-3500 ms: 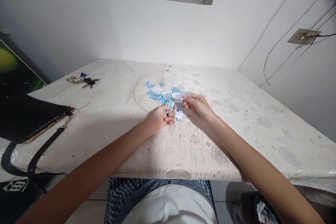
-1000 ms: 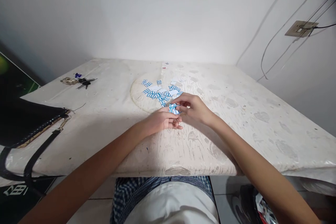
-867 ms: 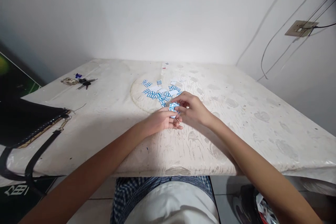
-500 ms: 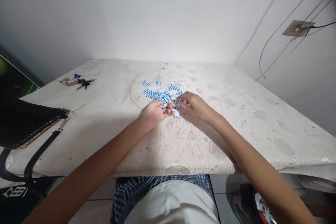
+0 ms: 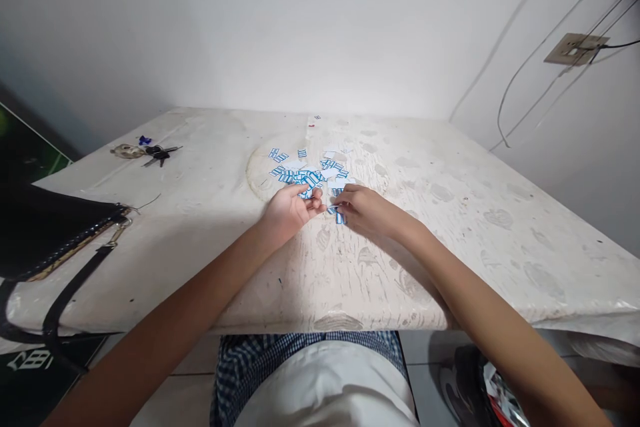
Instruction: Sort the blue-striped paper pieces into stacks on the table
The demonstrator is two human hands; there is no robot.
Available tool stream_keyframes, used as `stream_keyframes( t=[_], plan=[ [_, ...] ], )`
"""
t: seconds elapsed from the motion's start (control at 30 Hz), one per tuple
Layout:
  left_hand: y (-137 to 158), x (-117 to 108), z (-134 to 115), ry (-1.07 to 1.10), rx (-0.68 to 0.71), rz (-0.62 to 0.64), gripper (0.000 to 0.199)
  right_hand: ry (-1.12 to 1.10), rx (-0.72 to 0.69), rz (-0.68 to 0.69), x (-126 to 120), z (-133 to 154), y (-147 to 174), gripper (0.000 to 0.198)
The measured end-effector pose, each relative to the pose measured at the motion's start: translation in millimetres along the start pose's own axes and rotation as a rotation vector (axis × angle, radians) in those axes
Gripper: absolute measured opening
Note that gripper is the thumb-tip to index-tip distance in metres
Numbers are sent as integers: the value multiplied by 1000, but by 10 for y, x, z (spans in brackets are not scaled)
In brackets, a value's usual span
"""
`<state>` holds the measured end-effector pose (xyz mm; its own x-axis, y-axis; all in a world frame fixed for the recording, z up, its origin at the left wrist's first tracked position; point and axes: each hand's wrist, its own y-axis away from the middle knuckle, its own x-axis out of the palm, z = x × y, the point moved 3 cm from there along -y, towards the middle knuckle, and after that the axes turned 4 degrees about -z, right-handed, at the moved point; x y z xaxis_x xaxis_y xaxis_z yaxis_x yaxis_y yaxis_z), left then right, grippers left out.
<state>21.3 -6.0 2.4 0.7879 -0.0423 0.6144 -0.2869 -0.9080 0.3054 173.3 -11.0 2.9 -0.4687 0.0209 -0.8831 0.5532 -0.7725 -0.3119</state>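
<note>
So my tabletop (image 5: 500, 247) is taking up most of the view, and a black bag (image 5: 55, 233) is sitting at its left edge, probably so it's not getting in my way. My left hand (image 5: 290, 210) is holding a small bunch of slips (image 5: 311, 180), thumb pressing on top, I'm guessing so they're not sliding apart. My right hand (image 5: 365, 208) is hovering just beside it, fingertips bunching narrow over some other slips (image 5: 341, 218); can't tell if it's actually pinching one. Keys (image 5: 159, 155) are lying well off to the left. The loose blue-printed slips (image 5: 286, 173) are lying just beyond my hands, overlapping, likely for easy reach.
</note>
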Motion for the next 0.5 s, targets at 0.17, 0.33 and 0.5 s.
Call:
stream_keyframes(
  t=[0.17, 0.33, 0.5],
  plan=[
    [-5, -6, 2, -11, -8, 14, 17, 13, 16, -39, 26, 10, -12, 22],
    [-34, -18, 90, -31, -67, 58, 16, 1, 9, -163, -30, 15, -29, 22],
    [-57, -35, 135, -100, -95, 47, 12, -56, 40, -369, -162, 20, -9, 34]
  ],
)
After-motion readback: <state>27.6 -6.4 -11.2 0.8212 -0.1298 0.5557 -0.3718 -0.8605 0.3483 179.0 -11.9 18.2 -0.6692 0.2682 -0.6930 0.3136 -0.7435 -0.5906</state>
